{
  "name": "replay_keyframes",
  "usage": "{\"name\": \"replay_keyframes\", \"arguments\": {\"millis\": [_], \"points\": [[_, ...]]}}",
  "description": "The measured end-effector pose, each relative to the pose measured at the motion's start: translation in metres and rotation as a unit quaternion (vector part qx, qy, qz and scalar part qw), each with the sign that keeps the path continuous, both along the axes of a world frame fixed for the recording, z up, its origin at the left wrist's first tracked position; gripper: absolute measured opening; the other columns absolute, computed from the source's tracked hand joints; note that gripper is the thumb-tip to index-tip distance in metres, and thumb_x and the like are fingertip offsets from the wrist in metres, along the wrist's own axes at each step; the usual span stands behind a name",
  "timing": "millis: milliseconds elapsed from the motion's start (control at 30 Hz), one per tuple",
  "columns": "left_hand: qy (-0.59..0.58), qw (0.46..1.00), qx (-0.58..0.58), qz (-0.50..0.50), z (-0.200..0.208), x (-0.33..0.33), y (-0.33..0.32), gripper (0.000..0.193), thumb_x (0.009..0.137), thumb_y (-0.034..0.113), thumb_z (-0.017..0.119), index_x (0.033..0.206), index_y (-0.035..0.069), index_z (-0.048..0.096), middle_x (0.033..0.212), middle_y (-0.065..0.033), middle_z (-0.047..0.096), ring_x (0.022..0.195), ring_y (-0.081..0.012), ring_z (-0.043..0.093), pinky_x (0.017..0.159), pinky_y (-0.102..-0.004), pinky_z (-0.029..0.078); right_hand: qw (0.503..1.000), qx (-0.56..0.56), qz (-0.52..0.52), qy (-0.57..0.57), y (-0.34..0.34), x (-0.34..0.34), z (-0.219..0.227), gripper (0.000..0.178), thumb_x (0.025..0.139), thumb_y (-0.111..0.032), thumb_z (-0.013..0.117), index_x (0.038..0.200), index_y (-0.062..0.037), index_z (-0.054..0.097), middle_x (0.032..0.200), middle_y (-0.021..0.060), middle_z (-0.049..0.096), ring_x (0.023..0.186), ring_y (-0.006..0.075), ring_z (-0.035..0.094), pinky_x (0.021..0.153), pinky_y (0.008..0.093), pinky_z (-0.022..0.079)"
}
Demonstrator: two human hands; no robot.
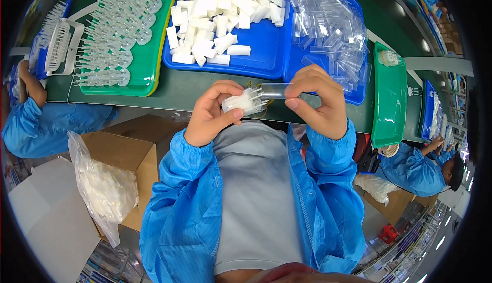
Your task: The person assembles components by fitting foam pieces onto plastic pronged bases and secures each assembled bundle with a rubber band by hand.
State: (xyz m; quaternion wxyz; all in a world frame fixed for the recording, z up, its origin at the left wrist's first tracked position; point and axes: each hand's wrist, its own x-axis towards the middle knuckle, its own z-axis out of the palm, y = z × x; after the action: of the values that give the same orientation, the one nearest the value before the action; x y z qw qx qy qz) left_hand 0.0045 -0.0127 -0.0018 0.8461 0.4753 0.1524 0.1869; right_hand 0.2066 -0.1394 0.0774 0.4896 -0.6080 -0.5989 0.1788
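A small white foam block [240,101] set with clear plastic prongs sits above the edge of the green bench [179,89], at chest height, meeting the mouth of a clear plastic sleeve [274,90]. The left hand [210,113] has its fingers closed around the block; the right hand [316,101] pinches the sleeve between thumb and fingers, the 2 hands almost touching. Just beyond them, a blue tray [266,57] holds a heap of white foam blocks [218,11], with a second blue tray [359,96] of loose clear sleeves [328,32] on its right. A green tray [146,73] to the left carries rows of clear pronged pieces [115,32]. Below left, an open cardboard box [125,152] holds a plastic bag of white pieces [105,188]. Workers in blue coats sit on both sides.
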Motion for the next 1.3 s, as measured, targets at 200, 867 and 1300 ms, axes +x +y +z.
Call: {"name": "replay_keyframes", "arguments": {"millis": [200, 867, 1300], "points": [[0.004, 1.000, -0.004, -0.009, 0.004, 0.003, 0.000, 0.035, 0.079, -0.007, 0.066, 0.111, 0.002, 0.055, 0.119, -0.0092, 0.046, 0.108, -0.0197, 0.054, 0.073, -0.0270, 0.056, 0.998, -0.011, 0.059, -0.017, 0.003, -0.006, -0.005, 0.016, 0.073, -0.007, 0.074, 0.088, -0.0054, 0.067, 0.083, 0.0066, 0.066, 0.079, 0.0245, 0.060, 0.073, 0.0343, 0.045], [0.025, 0.997, 0.077, 0.021, -0.002, 0.005, -0.006, 0.027, 0.081, -0.005, 0.066, 0.106, 0.002, 0.060, 0.116, -0.0108, 0.050, 0.095, -0.0179, 0.059, 0.065, -0.0260, 0.057, 0.999, -0.019, 0.034, -0.020, -0.001, -0.005, -0.015, 0.023, 0.076, -0.007, 0.072, 0.098, -0.0044, 0.067, 0.092, 0.0087, 0.068, 0.083, 0.0254, 0.061, 0.075, 0.0348, 0.046], [0.017, 0.996, 0.068, 0.059, -0.005, 0.008, -0.013, 0.023, 0.084, -0.002, 0.064, 0.106, 0.003, 0.061, 0.114, -0.0111, 0.051, 0.097, -0.0186, 0.058, 0.064, -0.0252, 0.058, 0.996, -0.008, -0.027, 0.087, -0.009, -0.018, -0.039, 0.027, 0.070, -0.001, 0.077, 0.096, -0.0016, 0.070, 0.091, 0.0094, 0.070, 0.082, 0.0220, 0.064, 0.072, 0.0311, 0.050]]}}
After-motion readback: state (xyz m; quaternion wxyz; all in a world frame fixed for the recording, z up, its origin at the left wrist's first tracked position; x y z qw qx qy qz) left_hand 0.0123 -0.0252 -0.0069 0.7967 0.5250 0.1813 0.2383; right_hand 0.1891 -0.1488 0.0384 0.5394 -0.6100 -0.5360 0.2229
